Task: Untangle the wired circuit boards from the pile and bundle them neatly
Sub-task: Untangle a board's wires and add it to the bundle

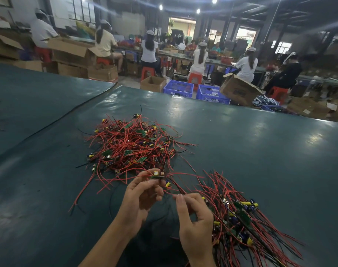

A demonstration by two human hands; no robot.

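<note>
A tangled pile (134,146) of small green circuit boards with red and black wires lies in the middle of the dark green table (260,151). My left hand (140,197) pinches one small board (157,175) with a yellow-topped capacitor, lifted just in front of the pile. My right hand (195,214) pinches the red wires (176,189) that trail from that board. To the right lies a sorted bundle (241,214) of boards, its wires fanned out in one direction.
The table's far edge runs across the view. Beyond it stand blue crates (178,89), cardboard boxes (239,89) and red stools, with several seated workers at other benches. A black seam (54,122) crosses the table at the left.
</note>
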